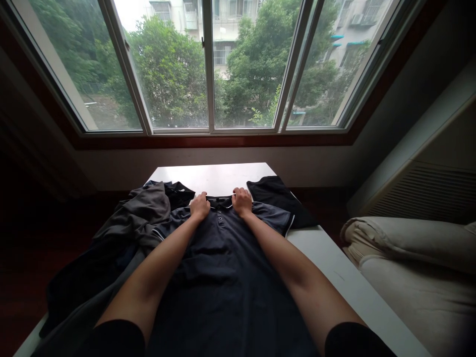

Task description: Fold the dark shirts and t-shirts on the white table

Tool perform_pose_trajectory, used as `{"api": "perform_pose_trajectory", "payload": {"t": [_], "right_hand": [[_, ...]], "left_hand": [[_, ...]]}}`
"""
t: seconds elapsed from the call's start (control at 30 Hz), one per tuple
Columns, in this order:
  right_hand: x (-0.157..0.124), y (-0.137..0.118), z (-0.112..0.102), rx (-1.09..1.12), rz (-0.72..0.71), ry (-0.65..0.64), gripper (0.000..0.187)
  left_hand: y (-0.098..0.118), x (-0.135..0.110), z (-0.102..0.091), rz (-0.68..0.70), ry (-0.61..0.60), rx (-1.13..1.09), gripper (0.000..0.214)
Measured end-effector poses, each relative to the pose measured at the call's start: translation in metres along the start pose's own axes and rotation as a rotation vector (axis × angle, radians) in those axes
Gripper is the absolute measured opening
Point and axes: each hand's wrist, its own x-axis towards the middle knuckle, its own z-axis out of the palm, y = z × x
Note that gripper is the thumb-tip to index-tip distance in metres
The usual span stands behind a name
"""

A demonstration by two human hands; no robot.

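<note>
A dark navy polo shirt (226, 263) lies spread front side up, its collar toward the window and its button placket showing. My left hand (200, 206) grips the shirt at the left side of the collar, fingers curled over the fabric. At the collar's right side, my right hand (242, 201) is closed on the shirt in the same way. White piping edges the collar and sleeves. The lower part of the shirt runs toward me between my forearms and out of the picture.
The shirt lies on a white table (334, 267). A heap of grey and dark clothes (137, 218) covers its left side. A folded black garment (277, 196) lies at the back right. A beige sofa (412, 263) stands to the right, and a window (211, 69) is ahead.
</note>
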Motion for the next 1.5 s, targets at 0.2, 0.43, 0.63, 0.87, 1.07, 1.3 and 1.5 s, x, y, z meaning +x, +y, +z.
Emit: {"api": "perform_pose_trajectory", "payload": {"t": [0.2, 0.43, 0.63, 0.87, 1.07, 1.3, 1.5], "right_hand": [[-0.035, -0.013, 0.008, 0.044, -0.097, -0.174, 0.035], [-0.043, -0.007, 0.028, 0.037, -0.122, -0.265, 0.055], [-0.024, 0.003, 0.031, 0.088, -0.094, -0.324, 0.057], [-0.033, -0.02, 0.024, 0.108, -0.057, -0.252, 0.054], [-0.064, -0.084, 0.011, 0.207, -0.326, -0.241, 0.052], [-0.111, -0.119, 0.015, 0.258, -0.529, -0.414, 0.054], [-0.119, -0.121, 0.022, 0.181, -0.532, -0.462, 0.064]], "left_hand": [[-0.015, -0.024, -0.004, 0.114, 0.083, 0.04, 0.04], [-0.092, -0.062, -0.054, 0.08, 0.122, 0.215, 0.033], [-0.136, -0.149, -0.09, 0.061, 0.03, 0.359, 0.029], [-0.148, -0.234, -0.096, -0.06, 0.015, 0.374, 0.085], [-0.189, -0.231, -0.119, -0.118, -0.127, 0.272, 0.095], [-0.24, -0.231, -0.147, -0.111, -0.124, 0.292, 0.086], [-0.212, -0.233, -0.147, 0.017, 0.044, 0.327, 0.078]]}}
